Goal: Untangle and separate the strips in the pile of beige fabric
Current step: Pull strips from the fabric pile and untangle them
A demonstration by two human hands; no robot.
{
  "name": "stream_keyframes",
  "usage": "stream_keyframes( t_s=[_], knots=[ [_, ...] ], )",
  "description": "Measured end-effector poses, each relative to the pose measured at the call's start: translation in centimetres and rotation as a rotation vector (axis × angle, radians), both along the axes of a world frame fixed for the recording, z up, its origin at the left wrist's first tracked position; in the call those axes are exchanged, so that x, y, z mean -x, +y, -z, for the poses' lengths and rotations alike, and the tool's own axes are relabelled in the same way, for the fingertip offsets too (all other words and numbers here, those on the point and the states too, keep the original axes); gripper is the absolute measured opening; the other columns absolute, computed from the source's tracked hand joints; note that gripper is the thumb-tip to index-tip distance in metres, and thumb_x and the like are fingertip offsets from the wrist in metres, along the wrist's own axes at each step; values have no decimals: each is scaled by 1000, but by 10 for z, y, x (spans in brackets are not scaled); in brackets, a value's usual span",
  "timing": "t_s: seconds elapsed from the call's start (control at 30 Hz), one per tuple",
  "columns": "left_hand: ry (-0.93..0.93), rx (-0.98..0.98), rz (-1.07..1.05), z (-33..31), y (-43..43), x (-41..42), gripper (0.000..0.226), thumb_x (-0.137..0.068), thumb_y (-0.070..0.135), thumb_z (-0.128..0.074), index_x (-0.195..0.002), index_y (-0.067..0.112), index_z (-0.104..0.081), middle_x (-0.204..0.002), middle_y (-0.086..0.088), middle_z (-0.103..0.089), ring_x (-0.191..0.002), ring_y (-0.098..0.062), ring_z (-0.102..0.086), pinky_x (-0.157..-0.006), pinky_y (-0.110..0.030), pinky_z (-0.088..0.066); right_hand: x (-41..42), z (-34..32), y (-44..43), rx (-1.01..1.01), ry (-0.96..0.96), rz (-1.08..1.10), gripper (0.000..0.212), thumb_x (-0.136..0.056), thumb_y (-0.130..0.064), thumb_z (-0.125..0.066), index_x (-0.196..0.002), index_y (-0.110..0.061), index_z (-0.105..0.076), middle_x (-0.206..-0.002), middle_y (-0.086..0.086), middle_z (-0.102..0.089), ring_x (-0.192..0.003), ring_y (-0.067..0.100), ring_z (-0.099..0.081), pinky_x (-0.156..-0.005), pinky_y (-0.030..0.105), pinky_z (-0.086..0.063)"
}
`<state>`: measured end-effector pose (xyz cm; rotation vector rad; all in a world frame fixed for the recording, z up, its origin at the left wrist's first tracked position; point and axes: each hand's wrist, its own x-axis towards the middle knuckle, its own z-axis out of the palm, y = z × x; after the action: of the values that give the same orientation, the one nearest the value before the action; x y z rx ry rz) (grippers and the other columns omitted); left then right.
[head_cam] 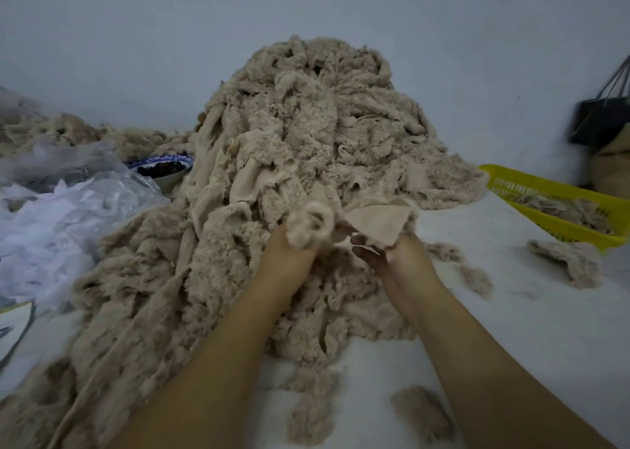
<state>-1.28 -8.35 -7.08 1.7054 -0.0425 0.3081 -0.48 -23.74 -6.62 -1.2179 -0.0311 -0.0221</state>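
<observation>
Now held: one strip [344, 222], lifted at the near foot of the pile [306, 135]. Its fluffy end is bunched to the left and its smooth backing is spread to the right.
Left hand [289, 257]: clenched on the fluffy end, with the fingertips hidden under the wad.
Right hand [399, 257]: fingers curled, pinching the smooth edge.
Pile: on the table [511, 329], heaped tall against the wall and spilling toward the person and to the left.
Unclear: whether the two hands hold one strip or two tangled ends.
Risk, snag: the strip's far side seems to run on into the pile, so a hard pull would likely tighten a tangle rather than free it.
Risk, slide: tugging at the foot could bring the heap above down over the hands.
Risk, tear: pulling the hands apart on one piece could rip the fluff from the backing.
Risk, mixing: scraps [566, 264] lie just beside the basket [511, 173], and a freed strip dropped short would land among them or back on the pile.
Risk, bowl: a bowl [163, 169] sits at the pile's left edge beside bags [68, 210], where shifting fabric could cover or tip it.
</observation>
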Motion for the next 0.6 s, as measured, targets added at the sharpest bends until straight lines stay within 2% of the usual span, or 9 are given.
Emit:
stream_keyframes(
  t_s=[0.03,0.07,0.13,0.3,0.4,0.43,0.5,0.57,0.6],
  knots=[
    [14,108,7,1,1,0,34,-92,37,-64,-106,6,-69,-115,-13,-71,-110,-24,-66,-83,-20,-52,0,-1,-2,-106,12,13,33,-97,3,-38,-89,-10,-67,-71,7,-68,-60,14,-67,-59,25,-56],
    [4,208,5,1,2,0,36,-92,44,-61,-111,14,-70,-111,-3,-73,-106,-20,-69,-84,-29,-55,-1,-2,-4,-191,19,27,34,-99,4,-34,-89,-8,-64,-72,9,-65,-62,15,-68,-61,25,-57],
    [-53,378,-20,-2,8,-3,26,-102,35,-50,-108,21,-70,-104,8,-75,-97,-12,-71,-77,-29,-57,-2,-3,-7,-286,16,67,36,-102,2,-29,-91,-6,-62,-80,11,-66,-71,19,-70,-66,26,-58],
    [-47,530,-44,-5,14,-7,28,-107,30,-37,-109,23,-63,-96,4,-77,-86,-10,-73,-63,-24,-57,-2,-1,-12,-332,75,163,29,-104,3,-34,-104,-5,-61,-103,10,-63,-87,22,-61,-78,35,-56],
    [-56,479,-53,-4,15,-8,30,-107,34,-35,-110,24,-63,-96,3,-77,-99,-14,-70,-79,-34,-57,-4,2,-10,-338,94,193,28,-102,6,-33,-97,-3,-59,-97,8,-61,-79,18,-58,-87,38,-52],
    [-39,495,-54,-5,14,-8,30,-107,35,-36,-109,25,-65,-96,3,-76,-107,-16,-67,-89,-39,-54,-4,2,-11,-351,106,188,31,-102,6,-33,-89,-7,-58,-90,8,-60,-75,18,-57,-85,36,-53],
    [-1,502,-50,-4,12,-8,30,-105,36,-41,-104,26,-69,-96,4,-76,-115,-20,-63,-99,-43,-50,-6,1,-11,-352,129,164,33,-103,5,-33,-83,-11,-54,-81,7,-59,-68,17,-55,-65,28,-54],
    [10,496,-63,-2,11,-7,27,-101,41,-48,-100,31,-73,-104,6,-73,-114,-18,-63,-99,-41,-51,-4,0,-8,-337,141,138,35,-102,8,-33,-81,-10,-56,-68,6,-62,-56,16,-56,-48,25,-51],
    [3,436,-63,-4,7,-4,26,-100,43,-50,-100,33,-74,-108,9,-71,-112,-14,-62,-98,-37,-51,-1,-2,-5,-314,152,103,37,-101,10,-33,-80,-9,-56,-67,5,-62,-53,14,-58,-47,24,-52]
  ],
)
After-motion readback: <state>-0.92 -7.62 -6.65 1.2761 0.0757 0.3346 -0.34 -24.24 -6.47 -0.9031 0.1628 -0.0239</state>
